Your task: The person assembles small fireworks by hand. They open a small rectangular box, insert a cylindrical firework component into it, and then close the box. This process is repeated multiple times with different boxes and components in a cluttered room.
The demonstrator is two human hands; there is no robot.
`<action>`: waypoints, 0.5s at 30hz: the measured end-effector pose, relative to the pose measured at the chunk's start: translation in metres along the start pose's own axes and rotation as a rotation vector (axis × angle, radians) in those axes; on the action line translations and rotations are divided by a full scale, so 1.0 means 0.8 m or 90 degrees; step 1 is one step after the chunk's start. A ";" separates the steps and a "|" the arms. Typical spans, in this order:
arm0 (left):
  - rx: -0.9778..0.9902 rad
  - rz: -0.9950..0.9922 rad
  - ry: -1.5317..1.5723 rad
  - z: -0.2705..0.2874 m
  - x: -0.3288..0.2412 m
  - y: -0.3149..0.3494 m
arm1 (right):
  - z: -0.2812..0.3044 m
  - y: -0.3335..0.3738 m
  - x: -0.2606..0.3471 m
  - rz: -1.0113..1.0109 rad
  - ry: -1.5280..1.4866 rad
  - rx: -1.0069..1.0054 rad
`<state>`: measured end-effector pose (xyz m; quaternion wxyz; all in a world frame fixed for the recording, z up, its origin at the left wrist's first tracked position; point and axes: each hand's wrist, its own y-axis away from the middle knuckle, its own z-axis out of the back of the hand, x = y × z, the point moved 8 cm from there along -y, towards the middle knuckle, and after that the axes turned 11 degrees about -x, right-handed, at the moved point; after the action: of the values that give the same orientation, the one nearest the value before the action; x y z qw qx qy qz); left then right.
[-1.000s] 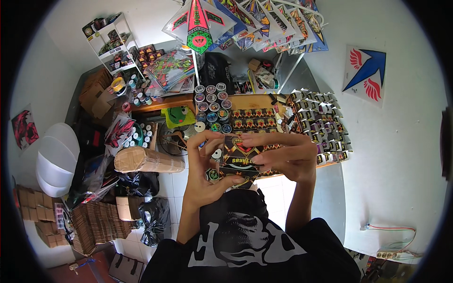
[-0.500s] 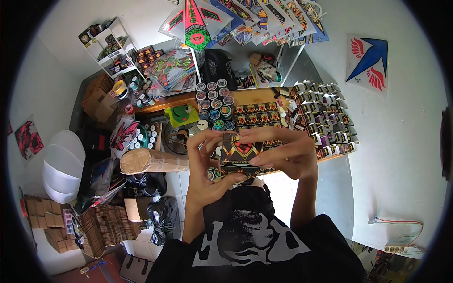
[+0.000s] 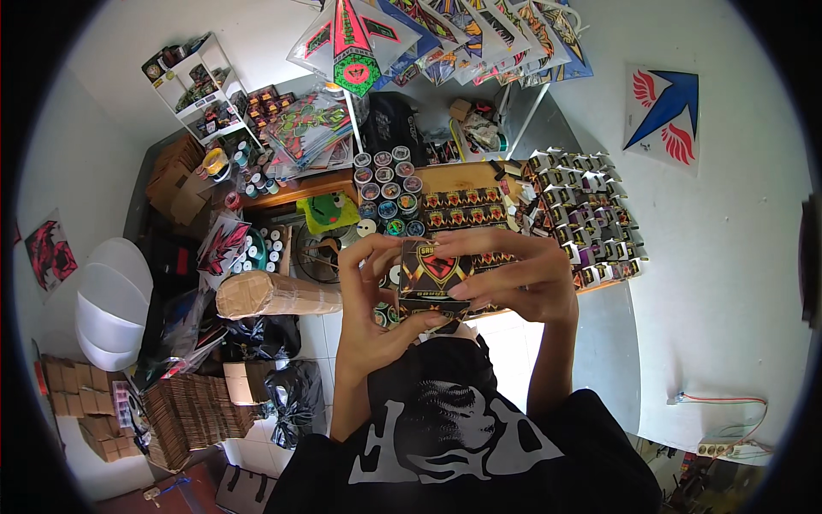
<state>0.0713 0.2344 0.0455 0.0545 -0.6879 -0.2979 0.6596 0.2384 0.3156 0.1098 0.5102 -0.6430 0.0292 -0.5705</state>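
Between my hands, in front of my chest, is a small black cardboard box point(image 3: 437, 267) with a red and gold shield emblem. My left hand point(image 3: 370, 300) grips its left side, thumb along the lower edge and fingers behind. From the right, my right hand point(image 3: 533, 276) reaches over it, with fingers on the top edge and fingertips pressing near the lower front edge. Behind the box, rows of similar closed boxes point(image 3: 467, 214) lie on the wooden table. Round labelled spools point(image 3: 387, 190) stand stacked to their left. Whatever the box contains is hidden.
Many boxes with raised flaps point(image 3: 591, 210) fill the table's right side. A long cardboard-wrapped roll point(image 3: 276, 295) lies to the left, near black plastic bags point(image 3: 294, 398) and stacked flat cardboard point(image 3: 193, 415). Bagged kites point(image 3: 479, 38) hang above the table.
The gap at the box's lower front edge has narrowed, with the flap there pressed closer by my right fingertips. Both hands keep nearly the same place.
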 end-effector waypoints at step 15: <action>-0.011 -0.007 -0.010 0.006 -0.006 0.002 | -0.008 -0.004 0.008 -0.018 0.055 0.009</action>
<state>0.0675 0.2292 0.0482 0.0496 -0.6814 -0.3077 0.6622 0.2340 0.3090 0.1154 0.5047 -0.6147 0.0377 -0.6050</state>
